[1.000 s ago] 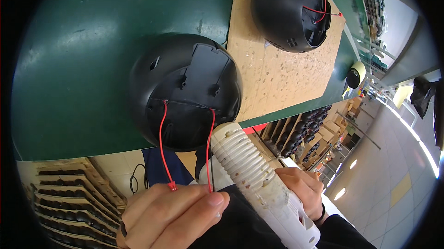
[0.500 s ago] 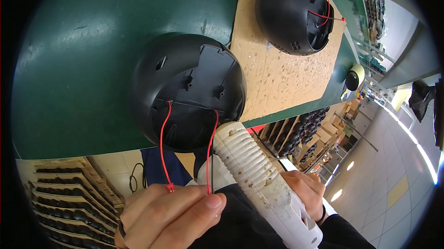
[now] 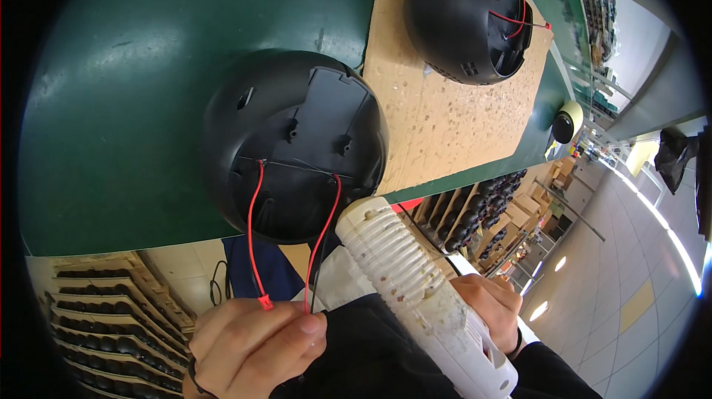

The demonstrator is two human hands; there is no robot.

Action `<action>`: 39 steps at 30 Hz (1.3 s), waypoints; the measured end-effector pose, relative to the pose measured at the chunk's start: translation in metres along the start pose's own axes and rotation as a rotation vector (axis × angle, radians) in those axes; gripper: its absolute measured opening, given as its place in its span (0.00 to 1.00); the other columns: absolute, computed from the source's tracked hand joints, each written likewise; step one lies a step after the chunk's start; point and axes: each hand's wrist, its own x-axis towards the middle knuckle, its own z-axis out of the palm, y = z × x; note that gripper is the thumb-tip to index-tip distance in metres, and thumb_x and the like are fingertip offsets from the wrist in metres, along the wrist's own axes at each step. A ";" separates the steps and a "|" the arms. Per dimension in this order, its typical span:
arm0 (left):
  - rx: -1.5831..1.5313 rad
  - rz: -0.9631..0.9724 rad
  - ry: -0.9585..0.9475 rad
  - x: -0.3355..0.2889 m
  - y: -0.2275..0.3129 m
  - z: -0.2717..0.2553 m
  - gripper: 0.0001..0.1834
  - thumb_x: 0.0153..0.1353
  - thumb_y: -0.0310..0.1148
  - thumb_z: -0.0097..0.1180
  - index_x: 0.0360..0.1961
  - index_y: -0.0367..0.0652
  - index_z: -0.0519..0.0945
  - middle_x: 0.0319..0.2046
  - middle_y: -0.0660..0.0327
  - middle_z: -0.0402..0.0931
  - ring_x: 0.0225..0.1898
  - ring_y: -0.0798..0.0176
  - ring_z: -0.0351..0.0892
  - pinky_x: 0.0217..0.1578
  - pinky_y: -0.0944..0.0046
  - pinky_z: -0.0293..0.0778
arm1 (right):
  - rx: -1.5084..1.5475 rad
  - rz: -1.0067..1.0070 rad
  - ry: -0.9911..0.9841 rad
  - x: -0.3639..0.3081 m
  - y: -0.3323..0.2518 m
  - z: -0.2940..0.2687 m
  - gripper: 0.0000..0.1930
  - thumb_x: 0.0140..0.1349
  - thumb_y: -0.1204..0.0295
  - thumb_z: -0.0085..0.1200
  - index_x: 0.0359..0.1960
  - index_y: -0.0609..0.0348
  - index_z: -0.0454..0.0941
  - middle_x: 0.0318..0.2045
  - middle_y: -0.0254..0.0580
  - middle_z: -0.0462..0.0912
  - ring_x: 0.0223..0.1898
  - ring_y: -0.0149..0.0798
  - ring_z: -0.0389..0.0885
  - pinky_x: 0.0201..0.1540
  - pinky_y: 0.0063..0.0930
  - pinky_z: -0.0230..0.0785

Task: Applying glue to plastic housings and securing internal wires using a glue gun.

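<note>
At the far left a wooden rack (image 3: 122,321) stood below the tabletop, its shelves lined with dark rounded parts; above it spread the green tabletop (image 3: 111,147); a thin black cable (image 3: 216,284) hung looped beside the rack. The left hand (image 3: 259,343), with a dark band at its wrist, was closed, its thumb and forefinger pinched together on the lower end of the right red lead (image 3: 326,228), which had a black strand alongside; the left red lead (image 3: 251,232) ended in a small red connector (image 3: 265,302) resting against the fingers. Both leads ran up into the open recess of the near black dome housing (image 3: 252,124), which sat on the green tabletop at its near edge, beside the cardboard sheet (image 3: 445,132). A white hand-held tool (image 3: 426,295), its barrel ribbed and stained, slanted from the lower right up to the housing's rim; whether they touched could not be told. The right hand (image 3: 486,302) was curled round the tool's far side, holding it, part of its grip hidden; the far black dome housing (image 3: 449,21) lay on the cardboard sheet with red wires at its opening; a yellow-and-black rounded object (image 3: 568,123) stood farther right.
</note>
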 end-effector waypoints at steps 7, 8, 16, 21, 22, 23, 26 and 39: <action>0.021 0.018 -0.098 -0.003 -0.001 -0.001 0.17 0.45 0.21 0.68 0.39 0.41 0.81 0.29 0.57 0.79 0.21 0.61 0.77 0.20 0.68 0.70 | -0.008 0.004 0.003 0.003 0.001 -0.001 0.15 0.49 0.74 0.64 0.38 0.67 0.76 0.30 0.47 0.81 0.28 0.44 0.83 0.27 0.30 0.75; -0.012 0.023 -0.126 -0.003 -0.001 0.002 0.18 0.43 0.21 0.69 0.38 0.41 0.81 0.30 0.58 0.79 0.21 0.61 0.77 0.21 0.68 0.71 | -0.014 0.010 0.003 0.001 0.003 -0.001 0.15 0.49 0.74 0.64 0.38 0.67 0.76 0.30 0.47 0.81 0.28 0.44 0.83 0.27 0.30 0.75; -0.074 0.039 -0.139 -0.015 -0.011 0.012 0.17 0.42 0.21 0.70 0.36 0.39 0.81 0.28 0.58 0.79 0.22 0.60 0.79 0.20 0.67 0.74 | -0.058 -0.038 0.064 0.005 0.004 -0.001 0.14 0.48 0.72 0.64 0.36 0.64 0.77 0.28 0.45 0.81 0.22 0.41 0.81 0.21 0.27 0.71; -0.055 0.034 -0.135 -0.016 -0.012 0.014 0.17 0.41 0.22 0.70 0.35 0.39 0.80 0.28 0.58 0.79 0.21 0.60 0.80 0.19 0.68 0.74 | -0.004 -0.034 0.023 0.008 0.004 -0.001 0.14 0.48 0.72 0.64 0.36 0.64 0.77 0.28 0.44 0.81 0.23 0.41 0.81 0.22 0.28 0.71; -0.061 0.036 -0.132 -0.016 -0.012 0.015 0.17 0.41 0.22 0.70 0.35 0.39 0.80 0.28 0.58 0.79 0.21 0.60 0.80 0.19 0.68 0.74 | -0.004 -0.032 0.021 0.007 0.003 -0.002 0.14 0.48 0.72 0.65 0.36 0.64 0.77 0.28 0.44 0.81 0.24 0.41 0.81 0.22 0.28 0.71; -0.067 0.038 -0.128 -0.015 -0.012 0.015 0.17 0.41 0.22 0.70 0.35 0.39 0.80 0.28 0.58 0.79 0.21 0.60 0.80 0.19 0.68 0.74 | -0.006 -0.031 0.022 0.007 0.003 -0.003 0.14 0.48 0.72 0.65 0.36 0.64 0.77 0.28 0.44 0.81 0.24 0.41 0.81 0.22 0.28 0.71; -0.078 0.028 -0.129 -0.016 -0.013 0.016 0.17 0.41 0.22 0.70 0.34 0.39 0.80 0.28 0.59 0.79 0.21 0.60 0.80 0.19 0.68 0.74 | -0.003 -0.013 0.008 0.007 0.003 -0.003 0.14 0.48 0.73 0.64 0.36 0.64 0.77 0.28 0.44 0.81 0.24 0.41 0.81 0.23 0.28 0.72; -0.065 0.049 -0.095 -0.022 -0.016 0.014 0.18 0.40 0.21 0.70 0.35 0.40 0.81 0.30 0.57 0.80 0.24 0.58 0.80 0.22 0.66 0.75 | -0.101 0.064 0.049 0.005 -0.016 0.000 0.20 0.51 0.73 0.64 0.46 0.69 0.77 0.44 0.57 0.83 0.37 0.47 0.87 0.36 0.30 0.80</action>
